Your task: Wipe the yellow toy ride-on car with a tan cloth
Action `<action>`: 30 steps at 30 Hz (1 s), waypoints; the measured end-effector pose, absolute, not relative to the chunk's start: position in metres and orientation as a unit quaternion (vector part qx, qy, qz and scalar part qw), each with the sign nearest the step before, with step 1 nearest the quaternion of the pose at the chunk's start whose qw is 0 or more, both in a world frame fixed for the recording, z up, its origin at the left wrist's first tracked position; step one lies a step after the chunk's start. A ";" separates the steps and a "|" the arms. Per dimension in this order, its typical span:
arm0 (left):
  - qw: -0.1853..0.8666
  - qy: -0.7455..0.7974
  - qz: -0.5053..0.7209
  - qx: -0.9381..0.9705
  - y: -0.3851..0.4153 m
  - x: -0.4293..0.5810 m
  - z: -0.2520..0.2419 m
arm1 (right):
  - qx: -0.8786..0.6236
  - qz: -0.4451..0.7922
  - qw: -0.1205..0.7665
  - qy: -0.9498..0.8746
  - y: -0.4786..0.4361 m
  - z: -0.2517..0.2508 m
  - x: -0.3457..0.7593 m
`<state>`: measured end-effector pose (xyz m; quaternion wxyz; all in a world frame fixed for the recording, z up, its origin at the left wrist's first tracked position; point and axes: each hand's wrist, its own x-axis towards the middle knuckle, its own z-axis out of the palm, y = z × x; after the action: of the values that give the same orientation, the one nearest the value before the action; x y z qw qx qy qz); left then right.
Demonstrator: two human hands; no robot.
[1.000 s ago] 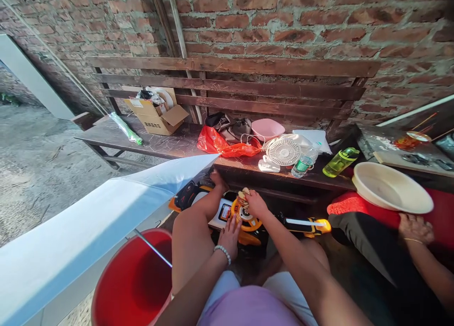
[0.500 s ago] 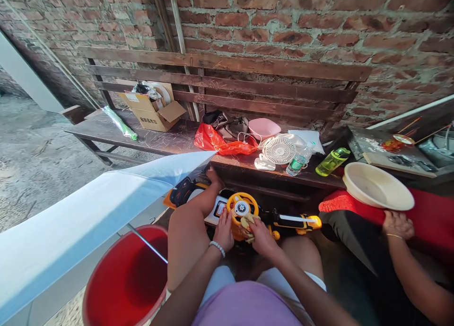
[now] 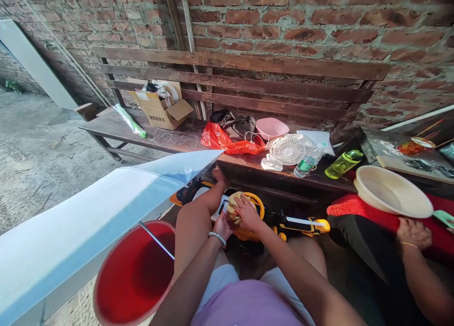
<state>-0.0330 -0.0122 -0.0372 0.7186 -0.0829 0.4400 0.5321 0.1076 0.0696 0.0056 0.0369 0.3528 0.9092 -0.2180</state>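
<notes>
A toy ride-on car with orange, black and white parts lies between my knees under the bench. My right hand is closed on a yellowish cloth and presses it onto the car's yellow steering wheel. My left hand, with a bead bracelet at the wrist, rests against the car beside the wheel; its fingers are mostly hidden behind the right hand and cloth.
A red bucket stands at my left knee under a slanted white board. The dark wooden bench holds a cardboard box, red bag, pink bowl, small fan and bottles. Another person's hand rests right, below a cream basin.
My right hand with the cloth moved from the wheel's top down to its lower rim, then back up onto its left side. The left hand stayed beside the wheel.
</notes>
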 end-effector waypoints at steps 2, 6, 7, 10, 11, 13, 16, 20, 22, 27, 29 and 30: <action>0.717 0.445 0.531 -0.075 -0.009 -0.032 -0.038 | 0.300 -0.226 0.053 0.925 0.058 0.006 0.123; 0.727 0.480 0.491 -0.012 -0.009 -0.034 -0.040 | 0.273 -0.223 0.077 0.933 0.032 0.006 0.153; 0.725 0.489 0.484 -0.001 -0.010 -0.035 -0.040 | 0.280 -0.222 0.076 0.931 0.026 0.004 0.160; 0.714 0.507 0.484 0.012 -0.015 -0.035 -0.040 | 0.294 -0.226 0.070 0.926 0.013 0.000 0.182; 0.708 0.513 0.486 0.017 -0.016 -0.035 -0.040 | 0.298 -0.228 0.066 0.925 0.011 0.000 0.189; 0.687 0.535 0.490 0.041 -0.018 -0.035 -0.040 | 0.316 -0.228 0.062 0.919 0.011 0.001 0.203; 0.623 0.592 0.493 0.134 -0.019 -0.031 -0.045 | 0.363 -0.218 0.065 0.904 0.019 0.011 0.215; 0.461 0.664 0.432 0.401 -0.024 -0.021 -0.061 | 0.421 -0.176 0.044 0.889 0.037 0.031 0.205; 0.390 0.670 0.367 0.514 -0.028 -0.018 -0.068 | 0.426 -0.163 0.020 0.890 0.045 0.033 0.188; 0.320 0.677 0.243 0.616 -0.036 -0.019 -0.073 | 0.439 -0.205 0.047 0.873 0.047 0.012 0.147; 0.311 0.678 0.233 0.624 -0.037 -0.022 -0.072 | 0.446 -0.216 0.050 0.867 0.043 0.002 0.143; 0.308 0.677 0.233 0.626 -0.037 -0.022 -0.071 | 0.443 -0.218 0.046 0.868 0.041 -0.001 0.145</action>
<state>-0.0222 -0.0372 -0.0712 0.3083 0.6264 0.6770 0.2327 0.1446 0.0412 -0.0010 0.0461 0.4434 0.8682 -0.2179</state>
